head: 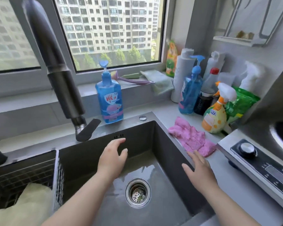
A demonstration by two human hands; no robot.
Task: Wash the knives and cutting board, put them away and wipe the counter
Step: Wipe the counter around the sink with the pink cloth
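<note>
Head view, the only feed I've got. The sink point(167, 144) is my anchor: basin wet, drain point(138, 192) uncovered, nothing lying in it. No knives and no board anywhere in shot, so I can't say where they ended up. My read is that the washing is done and the wiping is what's left.

Left hand point(112, 158) hangs over the middle of the sink, toward its back wall and below the faucet point(55, 67). Its fingers are loose and spread, holding nothing.

Right hand point(200, 170) is flat over the sink's right rim, fingers straight and pointing away from me. It's empty too.

And here's the thing that matters: the pink cloth point(193, 137) is on the counter point(162, 111) just right of the sink, bunched up. Its long axis runs diagonally, from the sink's back-right corner out toward the stove point(260, 168). The near end is right at the right hand's fingertips point(190, 154), though I can't tell if they're touching. The left hand is well off, a basin's width away.

So it's the right hand's job, I'd say: a short push forward and slightly right, then close on that near end. One risk I see is that the cloth lies along the rim, so a clumsy grab could nudge it into the wet sink.
</note>
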